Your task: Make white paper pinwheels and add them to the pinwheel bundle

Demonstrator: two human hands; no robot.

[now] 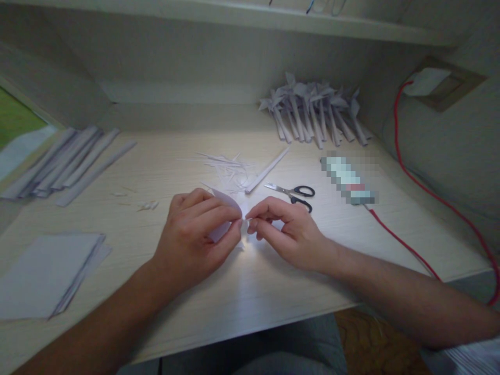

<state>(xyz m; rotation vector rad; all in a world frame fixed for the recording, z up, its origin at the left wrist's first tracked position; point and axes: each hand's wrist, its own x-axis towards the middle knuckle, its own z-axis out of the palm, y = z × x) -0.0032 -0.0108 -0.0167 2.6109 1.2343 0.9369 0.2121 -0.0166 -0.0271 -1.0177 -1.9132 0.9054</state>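
Note:
My left hand (199, 226) is closed in a pinch on a white sheet of paper (224, 198), which is bent and partly covered by the fingers. Close beside it, my right hand (287, 229) has its thumb and forefinger pinched together at the paper's edge. Whatever small piece those fingertips hold is too hidden to name. Just beyond my right hand lie black-handled scissors (291, 192), blades spread slightly and pointing left. A single rolled paper tube (269, 169) rests beside a heap of thin paper strips (230, 169) behind the hands.
Several paper pinwheels on tube sticks (312, 107) are piled at the back right. Rolled paper tubes (70, 159) lie at the left, above a stack of paper squares (50, 271). Small pale bits (148, 205) are scattered nearby. A phone (347, 179) is on a red cable (406, 247).

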